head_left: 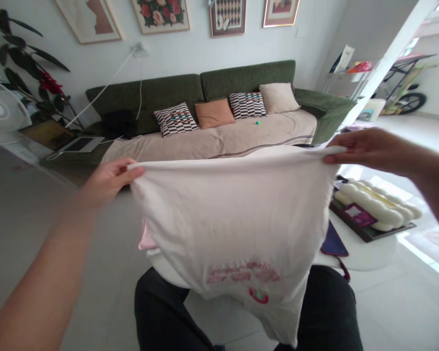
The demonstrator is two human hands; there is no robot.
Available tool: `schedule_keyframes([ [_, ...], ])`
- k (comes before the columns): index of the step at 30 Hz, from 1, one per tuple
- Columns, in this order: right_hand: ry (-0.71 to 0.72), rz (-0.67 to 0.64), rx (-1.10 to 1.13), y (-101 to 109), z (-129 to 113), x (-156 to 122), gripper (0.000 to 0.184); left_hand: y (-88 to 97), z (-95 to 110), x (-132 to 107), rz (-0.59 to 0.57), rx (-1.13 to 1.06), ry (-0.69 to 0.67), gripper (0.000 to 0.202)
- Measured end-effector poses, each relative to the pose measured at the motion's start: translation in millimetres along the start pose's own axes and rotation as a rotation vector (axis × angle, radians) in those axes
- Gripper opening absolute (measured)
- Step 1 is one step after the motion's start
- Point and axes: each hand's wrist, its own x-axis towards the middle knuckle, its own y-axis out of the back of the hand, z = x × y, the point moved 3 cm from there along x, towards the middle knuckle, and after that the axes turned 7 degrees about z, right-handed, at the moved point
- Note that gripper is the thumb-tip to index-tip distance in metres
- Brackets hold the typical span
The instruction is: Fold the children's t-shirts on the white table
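A white T-shirt [234,219] with a pink and red print near its lower edge hangs stretched out in front of me. My left hand [108,181] pinches its upper left corner. My right hand [366,148] grips the upper right corner, fingers closed on the cloth. The shirt hangs over my knees in dark trousers [161,312]. A bit of pink cloth [145,240] shows behind the shirt's left side.
A green sofa [241,83] with a beige cover and several cushions stands ahead. A white low table [373,253] at the right holds a dark tray with a white lumpy object [376,204]. A fan [0,109], a plant and a laptop [80,144] are at the left.
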Motion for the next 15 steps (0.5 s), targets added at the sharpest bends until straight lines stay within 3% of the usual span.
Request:
schedule_keyframes([
  [2,0.028,-0.232,-0.069,-35.3,1.2,26.6,0.053,-29.7,5.4,40.5,-0.115,-0.043,-0.005,0.049],
  [3,0.031,-0.247,-0.096,-48.6,1.9,39.8,0.054,-39.3,10.3,59.9,-0.125,-0.019,-0.041,0.05],
  [5,0.02,-0.042,-0.088,-60.4,2.1,65.8,0.054,-44.7,24.7,93.7,-0.026,0.109,-0.168,0.051],
  [8,0.046,0.271,0.007,-55.2,-1.7,89.7,0.052,-32.2,55.9,120.1,0.174,0.278,-0.398,0.052],
  [10,0.094,0.381,0.098,-45.8,-4.0,90.1,0.047,-23.4,75.9,116.7,0.251,0.294,-0.511,0.05],
  [12,0.136,0.422,0.176,-40.1,-1.3,75.8,0.039,-21.4,87.7,97.5,0.294,0.287,-0.558,0.047],
  [15,0.117,0.435,0.169,-47.8,18.7,30.8,0.023,-35.6,80.3,49.2,0.31,0.302,-0.534,0.036],
])
